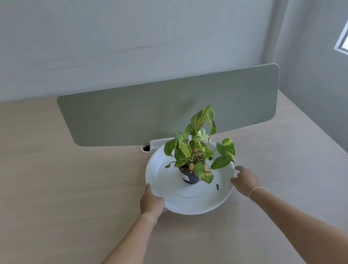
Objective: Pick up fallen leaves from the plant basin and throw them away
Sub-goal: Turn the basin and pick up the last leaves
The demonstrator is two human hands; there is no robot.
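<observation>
- Two hands are gripping opposite sides of the white plant basin (200,206), which looks like a way to steady it or turn it so that the inside can be searched for litter.
- On the left, the left hand (152,201) is curling around the basin's near-left rim, thumb lying along the top edge and the other fingers tucking underneath, so it is grasping the rim rather than resting loose.
- In the middle, a small dark pot (189,176) holding a pothos plant (197,148) is standing upright on the raised centre of the basin; several leaves are yellowing and browning at the edges.
- Right of the pot, a small dark scrap (217,186) is lying on the basin floor, probably a fallen bit of leaf and the likeliest thing to pick out.
- On the right, the right hand (244,178) is pressing against the basin's right rim with fingers bent onto the edge; a thin bracelet (257,190) is circling the wrist.
- Behind, a grey divider panel (172,107) is standing across the wooden desk (54,191).
</observation>
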